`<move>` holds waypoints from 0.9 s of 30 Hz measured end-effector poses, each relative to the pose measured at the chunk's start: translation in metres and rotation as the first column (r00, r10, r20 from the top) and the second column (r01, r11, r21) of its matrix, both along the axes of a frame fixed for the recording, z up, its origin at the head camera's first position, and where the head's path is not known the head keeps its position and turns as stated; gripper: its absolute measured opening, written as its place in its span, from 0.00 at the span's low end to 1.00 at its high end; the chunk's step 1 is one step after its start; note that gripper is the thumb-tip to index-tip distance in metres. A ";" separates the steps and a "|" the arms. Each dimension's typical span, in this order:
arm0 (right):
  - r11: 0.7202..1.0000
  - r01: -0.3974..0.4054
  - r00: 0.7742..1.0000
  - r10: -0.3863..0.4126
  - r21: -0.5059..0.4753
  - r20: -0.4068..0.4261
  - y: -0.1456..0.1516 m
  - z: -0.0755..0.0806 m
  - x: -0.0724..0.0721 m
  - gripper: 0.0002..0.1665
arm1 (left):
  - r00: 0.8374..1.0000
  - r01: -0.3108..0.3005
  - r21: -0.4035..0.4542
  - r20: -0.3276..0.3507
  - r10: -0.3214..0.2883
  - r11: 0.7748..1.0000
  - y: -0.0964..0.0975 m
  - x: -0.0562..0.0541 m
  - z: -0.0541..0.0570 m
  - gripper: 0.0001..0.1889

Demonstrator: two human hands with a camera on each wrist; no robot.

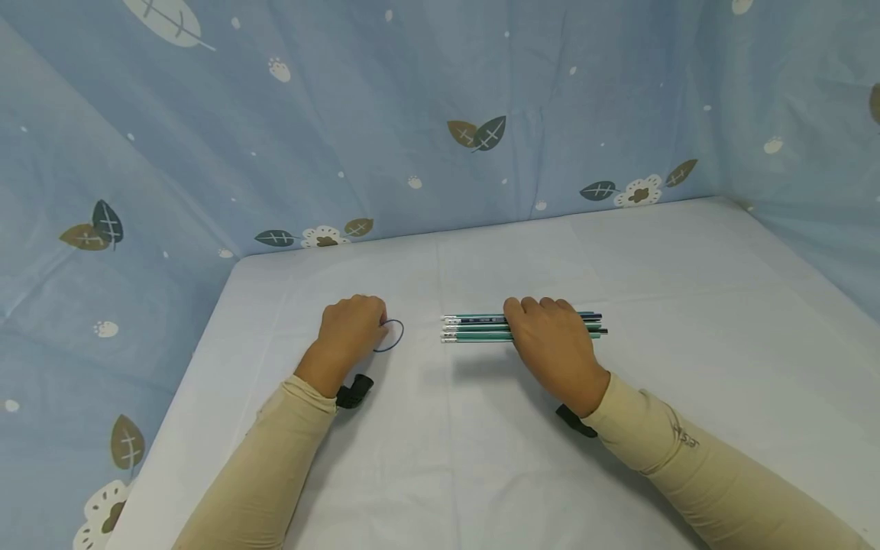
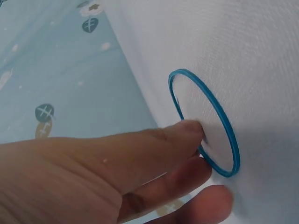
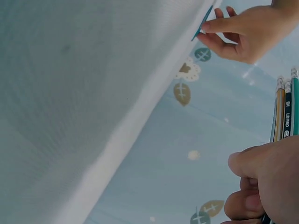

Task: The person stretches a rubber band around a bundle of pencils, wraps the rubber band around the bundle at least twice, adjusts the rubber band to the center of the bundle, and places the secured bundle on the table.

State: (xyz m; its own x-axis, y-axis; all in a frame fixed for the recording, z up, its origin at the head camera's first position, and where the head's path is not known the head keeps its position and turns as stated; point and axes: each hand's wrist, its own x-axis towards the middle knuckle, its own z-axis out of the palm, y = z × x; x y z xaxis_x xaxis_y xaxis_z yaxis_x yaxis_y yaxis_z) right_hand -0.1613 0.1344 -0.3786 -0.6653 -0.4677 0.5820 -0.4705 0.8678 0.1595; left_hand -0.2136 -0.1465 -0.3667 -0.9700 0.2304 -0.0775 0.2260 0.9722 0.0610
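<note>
My left hand [image 1: 352, 336] pinches a thin blue rubber band [image 1: 401, 340] between thumb and finger. In the left wrist view the rubber band [image 2: 219, 109] forms an open oval loop beyond the thumb tip. To the right, my right hand [image 1: 555, 347] grips a bundle of pencils [image 1: 477, 328] from above, its fingers curled round their middle. The pencils lie side by side, mostly green with some dark ones, their eraser ends toward the left hand. In the right wrist view the white erasers and metal ferrules of the pencils [image 3: 287, 107] show above the fist.
A white cloth [image 1: 440, 443] covers the table. Blue fabric [image 1: 412, 92] with leaf and flower prints hangs behind it and at both sides. Black straps [image 1: 355, 390] show under both wrists, and beige sleeves [image 1: 268, 466] cover the forearms.
</note>
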 end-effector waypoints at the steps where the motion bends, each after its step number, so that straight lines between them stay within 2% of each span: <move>1: 1.000 -0.006 1.000 0.006 -0.004 -0.008 0.000 0.000 0.000 0.19 | 1.000 -0.003 0.001 -0.007 0.003 1.000 0.000 0.000 0.000 0.06; 6: 1.000 -0.026 0.999 0.026 -0.016 -0.027 -0.003 0.000 0.002 0.21 | 1.000 -0.015 0.013 -0.019 0.015 1.000 0.001 0.002 0.001 0.04; 19: 1.000 -0.006 1.000 0.006 0.002 0.013 -0.003 0.003 0.002 0.17 | 1.000 -0.019 -0.002 -0.019 0.019 1.000 0.003 0.003 0.000 0.04; 22: 1.000 0.001 1.000 -0.001 0.006 0.019 -0.002 0.002 0.002 0.17 | 1.000 -0.014 0.030 -0.023 0.014 0.999 0.008 0.004 0.001 0.04; 27: 1.000 -0.005 1.000 0.005 0.009 0.024 0.000 0.002 0.000 0.18 | 0.997 0.028 0.110 -0.073 -0.020 0.994 0.018 0.005 0.005 0.04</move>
State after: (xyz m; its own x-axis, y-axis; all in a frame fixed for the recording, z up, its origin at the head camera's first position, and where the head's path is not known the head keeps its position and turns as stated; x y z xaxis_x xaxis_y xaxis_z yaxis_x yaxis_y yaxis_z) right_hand -0.1613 0.1346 -0.3769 -0.6765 -0.4764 0.5616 -0.4788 0.8639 0.1562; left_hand -0.2082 -0.1287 -0.3618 -0.9664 0.2565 0.0197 0.2565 0.9548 0.1504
